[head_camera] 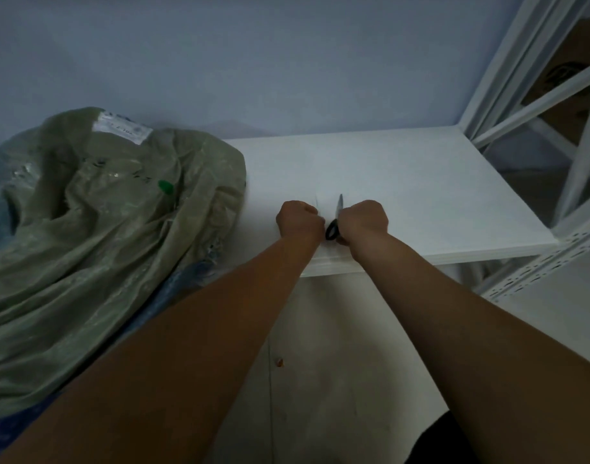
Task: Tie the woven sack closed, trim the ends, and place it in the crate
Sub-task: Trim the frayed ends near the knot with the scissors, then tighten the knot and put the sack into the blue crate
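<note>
head: sack [96,229] left of left grip [298,222]

Both forearms stretched forward, left hand [298,221] fisted, right hand [362,220] beside it, fingers gripping scissors [333,228]

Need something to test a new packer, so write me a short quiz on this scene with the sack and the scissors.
1. True or false: the right hand grips the scissors by the black handle.
2. Where does the green woven sack lie? A) left of the left hand B) right of the right hand C) under the scissors
3. Fill in: the scissors' blades point ____ the person.

Key: 1 true; 2 A; 3 away from.
</note>
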`<action>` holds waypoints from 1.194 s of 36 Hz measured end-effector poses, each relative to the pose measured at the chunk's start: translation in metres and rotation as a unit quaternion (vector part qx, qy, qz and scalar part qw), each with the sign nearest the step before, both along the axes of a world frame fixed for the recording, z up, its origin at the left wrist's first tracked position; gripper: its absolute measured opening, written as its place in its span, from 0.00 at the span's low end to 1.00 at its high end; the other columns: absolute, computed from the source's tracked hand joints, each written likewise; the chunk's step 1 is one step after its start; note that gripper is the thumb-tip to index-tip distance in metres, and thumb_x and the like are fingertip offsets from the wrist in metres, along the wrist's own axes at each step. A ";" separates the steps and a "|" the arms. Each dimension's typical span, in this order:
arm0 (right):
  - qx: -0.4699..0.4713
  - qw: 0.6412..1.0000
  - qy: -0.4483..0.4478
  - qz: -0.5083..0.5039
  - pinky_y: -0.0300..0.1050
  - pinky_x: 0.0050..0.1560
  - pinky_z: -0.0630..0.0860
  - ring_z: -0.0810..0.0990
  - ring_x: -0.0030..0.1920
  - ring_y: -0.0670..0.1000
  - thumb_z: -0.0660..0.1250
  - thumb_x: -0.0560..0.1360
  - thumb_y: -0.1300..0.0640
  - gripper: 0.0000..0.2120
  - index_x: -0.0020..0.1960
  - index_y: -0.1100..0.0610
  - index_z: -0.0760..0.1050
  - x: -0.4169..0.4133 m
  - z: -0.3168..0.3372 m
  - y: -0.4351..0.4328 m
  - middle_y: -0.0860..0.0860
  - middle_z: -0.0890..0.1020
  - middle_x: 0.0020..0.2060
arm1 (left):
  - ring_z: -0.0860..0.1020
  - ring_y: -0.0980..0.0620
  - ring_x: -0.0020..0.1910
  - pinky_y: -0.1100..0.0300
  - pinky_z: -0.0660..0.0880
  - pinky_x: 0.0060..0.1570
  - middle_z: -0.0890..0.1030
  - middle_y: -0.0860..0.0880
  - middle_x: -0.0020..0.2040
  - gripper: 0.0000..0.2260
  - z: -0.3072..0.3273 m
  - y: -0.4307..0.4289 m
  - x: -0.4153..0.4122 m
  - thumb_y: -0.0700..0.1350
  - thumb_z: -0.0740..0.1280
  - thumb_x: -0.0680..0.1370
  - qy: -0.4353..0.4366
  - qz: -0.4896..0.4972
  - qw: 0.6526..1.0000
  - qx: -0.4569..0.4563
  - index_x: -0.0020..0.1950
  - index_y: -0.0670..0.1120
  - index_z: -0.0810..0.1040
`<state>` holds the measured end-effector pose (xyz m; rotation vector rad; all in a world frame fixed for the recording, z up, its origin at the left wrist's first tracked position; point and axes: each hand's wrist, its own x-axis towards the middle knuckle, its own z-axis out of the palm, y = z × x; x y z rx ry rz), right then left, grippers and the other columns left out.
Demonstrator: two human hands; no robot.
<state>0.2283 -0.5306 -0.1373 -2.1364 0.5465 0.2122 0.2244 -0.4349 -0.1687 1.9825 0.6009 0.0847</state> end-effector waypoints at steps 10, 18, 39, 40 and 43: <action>-0.018 1.000 0.006 -0.007 0.41 0.33 0.70 0.75 0.34 0.50 0.70 0.77 0.58 0.08 0.51 0.59 0.73 0.007 -0.009 0.009 0.51 0.75 0.34 | 0.81 0.51 0.47 0.65 0.73 0.44 0.84 0.45 0.48 0.09 -0.005 -0.007 0.006 0.31 0.70 0.70 -0.055 0.018 0.998 0.038 0.48 0.39 0.84; -0.100 0.995 0.005 0.005 0.47 0.64 0.65 0.76 0.62 0.57 0.63 0.77 0.54 0.15 0.62 0.58 0.75 -0.004 0.002 0.018 0.56 0.80 0.59 | 0.80 0.47 0.55 0.64 0.73 0.52 0.83 0.43 0.54 0.11 0.003 -0.004 -0.001 0.31 0.66 0.72 -0.087 0.024 0.995 0.051 0.52 0.38 0.83; 0.059 0.996 -0.053 0.050 0.42 0.33 0.63 0.67 0.29 0.51 0.63 0.75 0.64 0.12 0.35 0.57 0.64 -0.053 0.056 0.043 0.51 0.69 0.30 | 0.82 0.45 0.48 0.58 0.78 0.47 0.84 0.42 0.48 0.09 0.034 0.038 -0.035 0.31 0.70 0.68 -0.120 0.024 0.992 0.022 0.47 0.37 0.83; 0.060 0.995 -0.057 0.055 0.41 0.31 0.63 0.67 0.28 0.51 0.63 0.75 0.64 0.13 0.34 0.57 0.64 -0.057 0.061 0.046 0.51 0.68 0.29 | 0.82 0.44 0.47 0.56 0.79 0.46 0.83 0.41 0.47 0.09 0.037 0.040 -0.038 0.31 0.68 0.68 -0.121 0.018 0.992 0.024 0.46 0.37 0.83; 0.055 0.993 -0.079 0.069 0.41 0.29 0.61 0.66 0.28 0.51 0.62 0.77 0.64 0.15 0.33 0.57 0.62 -0.069 0.078 0.053 0.51 0.68 0.29 | 0.82 0.42 0.46 0.56 0.79 0.42 0.83 0.40 0.45 0.10 0.049 0.044 -0.048 0.30 0.64 0.66 -0.131 -0.001 0.991 0.030 0.43 0.36 0.82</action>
